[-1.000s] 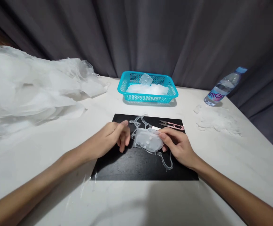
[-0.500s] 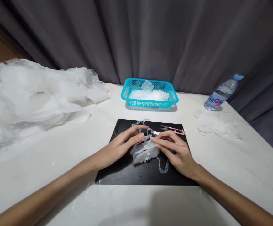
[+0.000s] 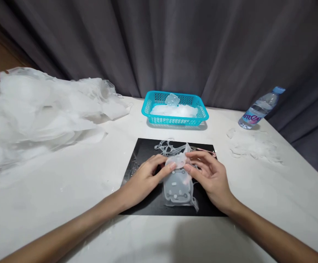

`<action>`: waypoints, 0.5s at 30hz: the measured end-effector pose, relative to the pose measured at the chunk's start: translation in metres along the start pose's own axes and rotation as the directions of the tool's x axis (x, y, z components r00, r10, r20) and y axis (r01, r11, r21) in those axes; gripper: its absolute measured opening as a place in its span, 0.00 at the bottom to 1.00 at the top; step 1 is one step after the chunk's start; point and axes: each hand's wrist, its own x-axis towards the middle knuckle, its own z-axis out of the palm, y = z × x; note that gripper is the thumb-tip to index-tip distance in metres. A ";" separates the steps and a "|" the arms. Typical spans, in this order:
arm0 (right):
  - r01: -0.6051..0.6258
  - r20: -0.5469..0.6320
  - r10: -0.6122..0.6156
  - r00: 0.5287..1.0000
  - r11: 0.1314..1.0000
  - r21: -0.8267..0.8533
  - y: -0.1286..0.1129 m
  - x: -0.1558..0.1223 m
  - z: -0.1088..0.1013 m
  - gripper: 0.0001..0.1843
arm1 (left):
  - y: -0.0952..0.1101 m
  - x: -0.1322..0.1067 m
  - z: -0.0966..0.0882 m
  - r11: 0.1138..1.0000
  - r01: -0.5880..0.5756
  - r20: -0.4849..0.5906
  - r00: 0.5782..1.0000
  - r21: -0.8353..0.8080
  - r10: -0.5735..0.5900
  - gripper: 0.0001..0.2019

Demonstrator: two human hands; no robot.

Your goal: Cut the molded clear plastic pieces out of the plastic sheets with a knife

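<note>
Newly, I log one moulded piece (image 3: 178, 184) lifted off the black mat (image 3: 147, 147), left hand (image 3: 145, 179) and right hand (image 3: 212, 177) pinching its top.

The only writing that shows is on the water bottle (image 3: 260, 106) at the far right of the worktop (image 3: 284, 190). Its label (image 3: 250, 117), a pale band round the lower body, carries a brand word in large purple lower-case letters. The bottle's curve cuts the word short. Roughly "ame" can be read, and the rest is too small and blurred.
</note>
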 end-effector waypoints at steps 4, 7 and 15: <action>-0.101 0.036 0.099 0.994 0.993 0.054 0.001 -0.001 0.002 0.15 | -0.004 0.001 0.008 0.850 0.126 0.080 0.992 -0.511 -0.098 0.24; -0.091 0.057 0.090 0.994 0.996 0.000 0.004 -0.001 0.002 0.15 | -0.006 0.002 0.009 0.755 0.223 0.158 0.975 -0.617 -0.159 0.25; -0.036 0.057 0.041 0.998 0.995 -0.089 0.006 -0.001 -0.001 0.16 | -0.009 0.005 0.004 0.875 0.145 0.051 0.989 -0.461 -0.137 0.17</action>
